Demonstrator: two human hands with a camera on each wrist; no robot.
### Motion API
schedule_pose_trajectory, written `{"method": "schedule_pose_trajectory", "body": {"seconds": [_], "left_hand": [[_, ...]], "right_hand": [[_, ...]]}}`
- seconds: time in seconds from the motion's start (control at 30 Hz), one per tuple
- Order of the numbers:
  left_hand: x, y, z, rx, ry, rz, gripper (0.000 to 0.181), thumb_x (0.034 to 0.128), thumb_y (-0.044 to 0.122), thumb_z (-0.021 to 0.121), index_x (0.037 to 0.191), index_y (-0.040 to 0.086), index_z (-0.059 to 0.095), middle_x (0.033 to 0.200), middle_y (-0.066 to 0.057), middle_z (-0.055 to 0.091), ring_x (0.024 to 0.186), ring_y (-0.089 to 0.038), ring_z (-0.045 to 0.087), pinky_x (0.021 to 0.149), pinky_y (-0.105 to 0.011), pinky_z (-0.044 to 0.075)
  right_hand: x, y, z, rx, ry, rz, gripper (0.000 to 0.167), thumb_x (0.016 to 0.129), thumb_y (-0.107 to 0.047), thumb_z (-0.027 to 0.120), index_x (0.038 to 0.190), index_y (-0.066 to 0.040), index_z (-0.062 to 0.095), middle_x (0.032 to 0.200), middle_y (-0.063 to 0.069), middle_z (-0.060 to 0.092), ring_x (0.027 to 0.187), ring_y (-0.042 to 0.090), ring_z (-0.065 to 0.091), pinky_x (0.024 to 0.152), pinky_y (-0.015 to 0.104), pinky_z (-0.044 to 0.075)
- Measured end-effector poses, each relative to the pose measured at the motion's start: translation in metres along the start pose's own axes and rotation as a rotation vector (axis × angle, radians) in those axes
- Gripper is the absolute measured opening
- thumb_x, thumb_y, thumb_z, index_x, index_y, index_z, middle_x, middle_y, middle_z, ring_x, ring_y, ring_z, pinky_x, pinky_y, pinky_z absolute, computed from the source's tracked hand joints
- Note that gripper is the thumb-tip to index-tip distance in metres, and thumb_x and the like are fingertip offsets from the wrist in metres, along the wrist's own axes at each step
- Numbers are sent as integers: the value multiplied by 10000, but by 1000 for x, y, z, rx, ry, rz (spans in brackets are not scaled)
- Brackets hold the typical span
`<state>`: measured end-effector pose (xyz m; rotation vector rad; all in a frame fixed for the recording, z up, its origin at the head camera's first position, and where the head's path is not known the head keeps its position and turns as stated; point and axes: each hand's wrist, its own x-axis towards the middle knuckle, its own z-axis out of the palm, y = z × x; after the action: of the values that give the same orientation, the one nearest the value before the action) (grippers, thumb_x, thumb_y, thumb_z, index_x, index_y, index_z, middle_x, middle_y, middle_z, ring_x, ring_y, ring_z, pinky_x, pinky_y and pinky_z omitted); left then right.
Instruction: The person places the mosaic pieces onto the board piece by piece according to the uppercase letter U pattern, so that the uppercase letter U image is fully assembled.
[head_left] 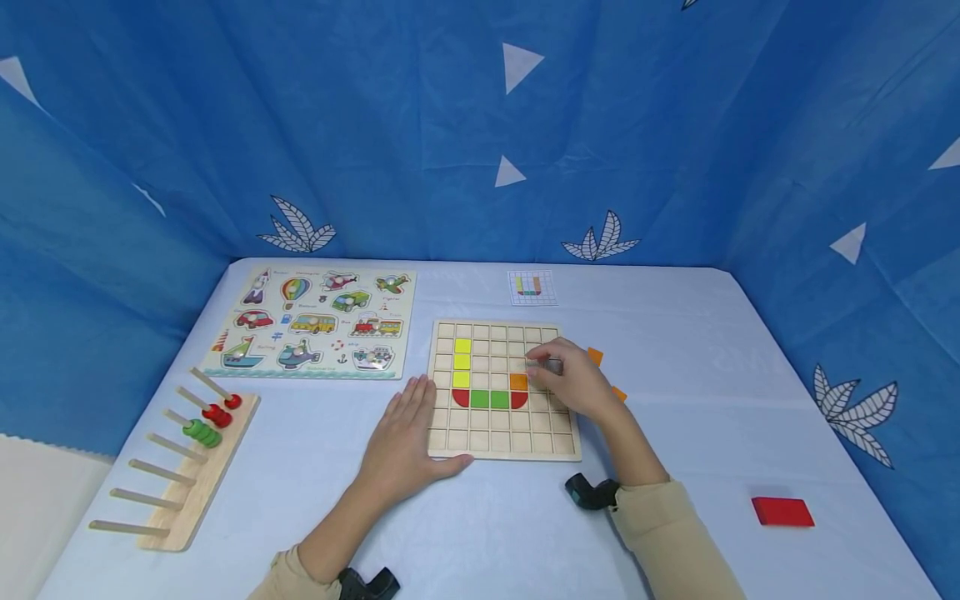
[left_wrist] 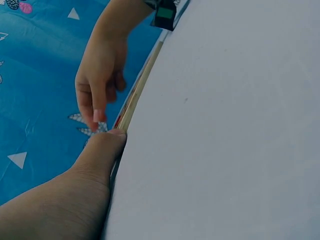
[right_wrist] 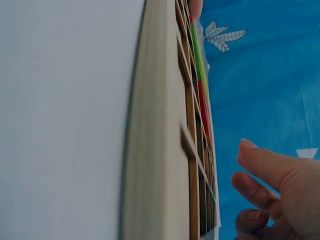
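Observation:
A wooden grid board [head_left: 505, 447] lies on the white table. Set in its cells are yellow squares [head_left: 462, 362], green squares [head_left: 489, 400], red rounded-corner tiles [head_left: 519, 401] and one orange square [head_left: 518, 382]. My left hand [head_left: 405, 446] lies with straight fingers along the board's left edge, its thumb at the front edge. Above the board's right side hovers my right hand [head_left: 573, 375], fingertips just right of the orange square. In the right wrist view its thumb [right_wrist: 267, 162] and forefinger stand apart with nothing between them. More orange tiles [head_left: 595, 357] lie beyond that hand, partly hidden.
Behind the board lies a small pattern card [head_left: 532, 288]. A picture puzzle of vehicles [head_left: 311, 321] is at the back left. Nearer on the left stands a wooden peg rack [head_left: 191, 492] with red and green beads. A red block [head_left: 782, 512] sits at the right.

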<state>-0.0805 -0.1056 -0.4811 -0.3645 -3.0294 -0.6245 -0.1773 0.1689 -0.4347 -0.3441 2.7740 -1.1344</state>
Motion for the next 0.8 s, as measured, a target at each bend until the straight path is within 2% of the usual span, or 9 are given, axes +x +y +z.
{"method": "schedule_pose_trajectory", "body": {"seconds": [0.23,0.37,0.43,0.6,0.7,0.8], "left_hand": [[0,1,-1,1,-2,2,1228,721,802,634,1563,4,231,1649,-137,216,1550,-273,152,1259,-461,190],[0,1,-1,2,-3,0,1230,721,800,637,1563,4,227,1650,-135,209,1550,-274,149,1259,-460,189],[0,1,-1,2,-5,-1,1231,720,802,635,1564,6,224,1651,-133,206,1551,-273,147,1260,-460,187],[0,1,-1,2,-2,-2,1233,718,806,634,1564,7,226,1650,-135,210,1551,-273,148,1260,-461,187],[0,1,0,4,-2,-1,1232,719,807,632,1563,6,229,1649,-137,212,1550,-273,150,1259,-460,188],[-1,1,0,7,-1,0,1231,718,807,632,1562,6,233,1648,-137,215,1549,-274,154,1258,-460,191]], "right_hand": [[1,12,-16,15,52,51,298,913,-229,725,1192,-132,693,1121,25,652,1034,222,550,924,379,487],[1,22,-25,-19,75,65,305,923,-240,713,1208,-135,683,1114,43,644,988,234,534,855,357,480],[1,28,-31,-33,84,75,304,931,-253,703,1213,-142,679,1125,47,636,949,237,522,777,344,481],[0,42,-45,-47,106,94,310,940,-253,692,1223,-129,670,1147,80,629,907,244,514,733,327,469],[-1,48,-53,-57,124,109,313,944,-247,686,1229,-118,664,1148,93,629,887,245,503,742,324,455],[-2,54,-58,-48,133,124,320,953,-242,673,1244,-111,654,1174,106,624,949,261,515,793,348,463]]}}
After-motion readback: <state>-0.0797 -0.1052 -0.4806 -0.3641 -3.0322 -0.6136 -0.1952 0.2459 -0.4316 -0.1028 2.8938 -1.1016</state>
